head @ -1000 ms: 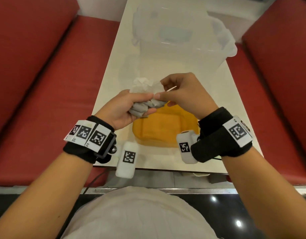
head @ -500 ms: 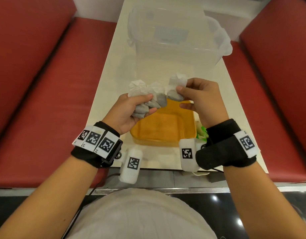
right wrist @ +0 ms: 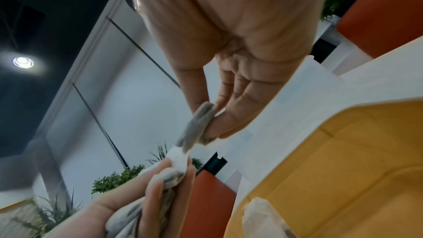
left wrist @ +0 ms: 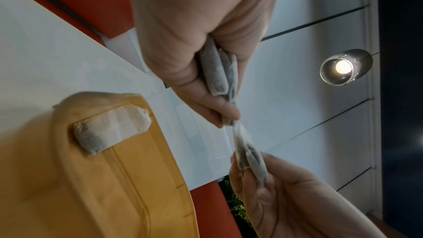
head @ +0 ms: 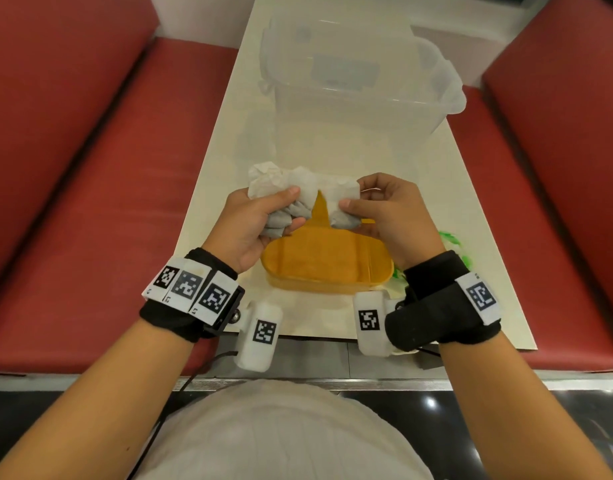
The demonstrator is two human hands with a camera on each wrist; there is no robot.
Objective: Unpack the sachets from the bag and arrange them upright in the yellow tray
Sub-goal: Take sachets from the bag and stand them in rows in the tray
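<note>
From the head camera, the left hand [head: 260,226] clutches a bunch of paper sachets [head: 284,199], while the right hand [head: 384,213] pinches one sachet [head: 345,211] at the bunch's edge, apparently to peel it off. Both grips are held just above the yellow tray [head: 319,261] on the surface [head: 222,168], likely to keep the drop short.

The left wrist view shows the thumb and fingers [left wrist: 213,109] closed on the bunch. Below that grip, one sachet [left wrist: 109,129] already sits against the tray's end wall.

The right wrist view shows fingertips [right wrist: 219,124] pinching the single sachet's filled end, its paper top meeting the left-hand bunch.
</note>
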